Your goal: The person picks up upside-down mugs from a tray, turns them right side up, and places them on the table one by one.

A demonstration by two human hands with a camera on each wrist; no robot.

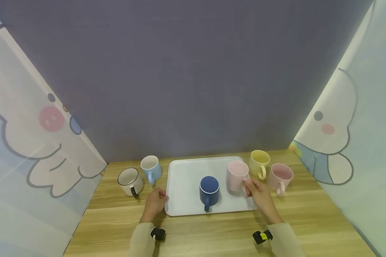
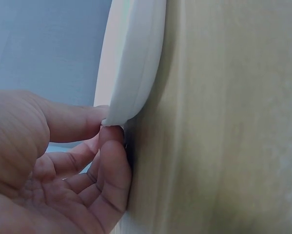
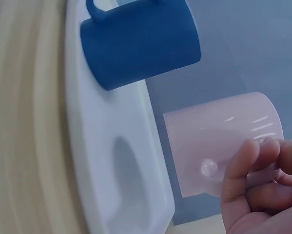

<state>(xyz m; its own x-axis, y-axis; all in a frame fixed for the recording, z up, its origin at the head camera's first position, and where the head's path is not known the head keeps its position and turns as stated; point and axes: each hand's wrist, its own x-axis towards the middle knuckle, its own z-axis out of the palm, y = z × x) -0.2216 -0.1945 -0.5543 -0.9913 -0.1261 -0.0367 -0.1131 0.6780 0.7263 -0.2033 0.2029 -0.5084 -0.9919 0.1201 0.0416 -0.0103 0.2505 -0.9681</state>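
My right hand (image 1: pixel 258 193) grips the handle of a light pink mug (image 1: pixel 237 175), fingers and thumb curled round it. In the right wrist view the pink mug (image 3: pixel 219 141) hangs above the tray, with a shadow on the white surface below. A dark blue mug (image 1: pixel 209 191) stands upright on the white tray (image 1: pixel 183 185), its handle toward me. At the tray's left edge my left hand (image 1: pixel 156 204) pinches the rim. The left wrist view shows thumb and fingers (image 2: pixel 111 165) on either side of the tray's corner (image 2: pixel 136 63).
Left of the tray stand a white mug (image 1: pixel 128 181) with a black handle and a light blue mug (image 1: pixel 151 169). To the right are a yellow mug (image 1: pixel 258 164) and a darker pink mug (image 1: pixel 280 177). A grey wall (image 1: pixel 193 89) rises behind the wooden table (image 1: pixel 206 232).
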